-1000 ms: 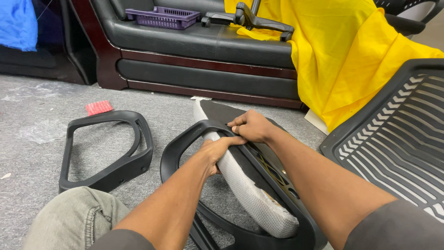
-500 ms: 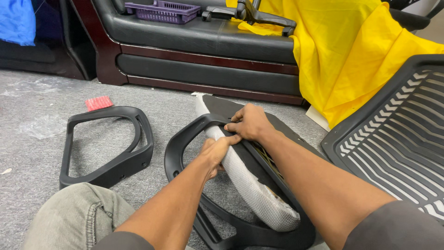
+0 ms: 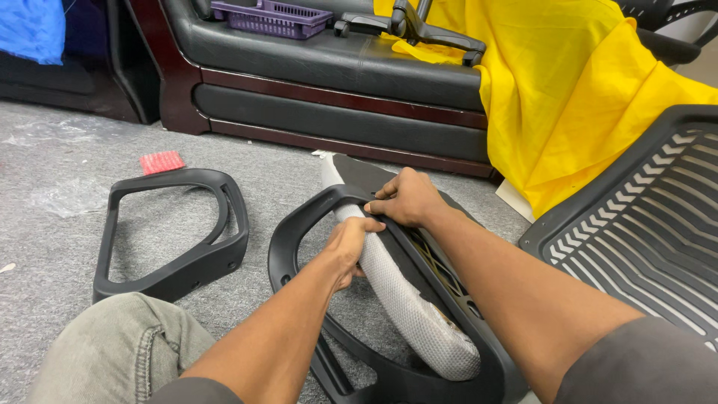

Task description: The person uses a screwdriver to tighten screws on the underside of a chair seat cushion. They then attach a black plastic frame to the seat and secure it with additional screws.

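Nearest the camera, a knee in grey-green trousers (image 3: 112, 352) is rising at the lower left, and both forearms are reaching forward over the grey carpet (image 3: 60, 247). Between them a black armrest frame (image 3: 288, 239) is lying on the floor with a grey padded seat cushion (image 3: 407, 307) leaning through it, the cushion's near end showing a small scuffed patch.

The left hand (image 3: 350, 243) is curling around the cushion's edge where it meets the frame's upper bar, fingers wrapped tight and the thumb pressing on top. The right hand (image 3: 407, 198) is closing over the same bar just beyond, knuckles up, fingertips pinching the black rim; the two hands are touching at the thumbs. What exactly the right fingertips are gripping underneath is probably the rim alone, though the view is hiding it.

To the left, well apart, a second black armrest frame (image 3: 176, 232) is lying flat on the carpet, with a small red piece (image 3: 162, 161) just beyond it. At the right edge, a black mesh chair back (image 3: 643, 232) is slanting into view.

Farther off, a black leather sofa (image 3: 321, 71) with a dark red wooden base is standing across the room, carrying a purple basket (image 3: 269, 16) and a black chair part (image 3: 419, 30). A yellow cloth (image 3: 576, 97) is draping over its right end, and a blue cloth (image 3: 31, 28) is hanging at the far left.
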